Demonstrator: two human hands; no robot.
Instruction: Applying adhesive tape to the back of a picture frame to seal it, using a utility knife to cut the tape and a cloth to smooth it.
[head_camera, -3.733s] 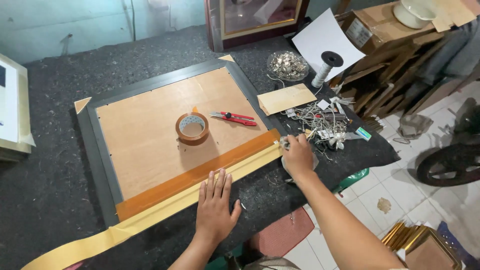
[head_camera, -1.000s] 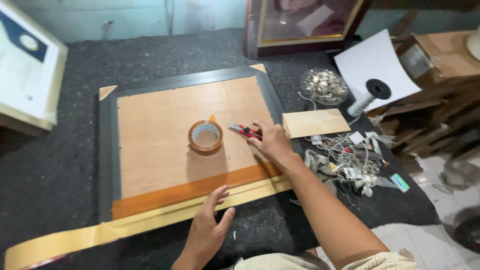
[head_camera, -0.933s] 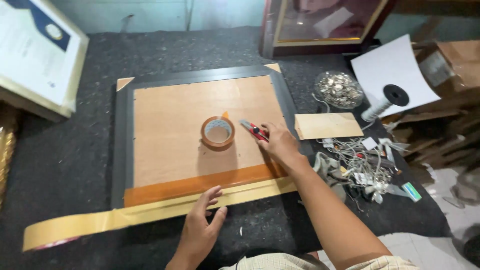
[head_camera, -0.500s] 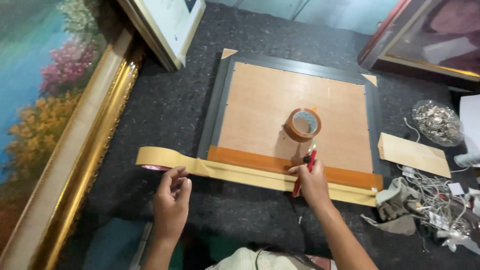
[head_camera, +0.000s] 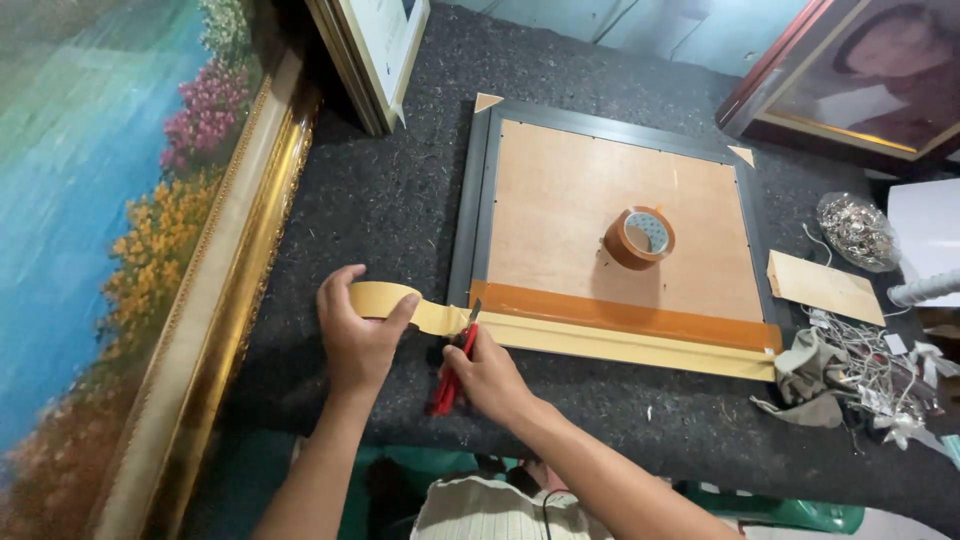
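Dark grey felt-covered workbench (head_camera: 380, 200), framing-shop clutter around it. Picture frame (head_camera: 478, 210) lies face-down in the middle, brown backing board (head_camera: 560, 210) up. Wide tan paper tape strip (head_camera: 620, 345) runs along the frame's near edge, over a darker orange-brown band.

Left hand (head_camera: 355, 335) sits near the frame's near-left corner, fingers and thumb pinching the loose tape end curled up off the bench. Right hand (head_camera: 490, 375) is just right of it, fingers wrapped tight around a red utility knife (head_camera: 452, 372), blade tip touching the tape at the frame corner.

Tape roll (head_camera: 638, 236) stands on the backing board, well apart from both hands. Gold-framed landscape painting (head_camera: 130, 250) leans at left. Far right: another framed picture (head_camera: 860, 80). Right edge: bowl of metal bits (head_camera: 855, 228), cardboard scrap (head_camera: 825, 288), rag and wire tangle (head_camera: 850, 375).
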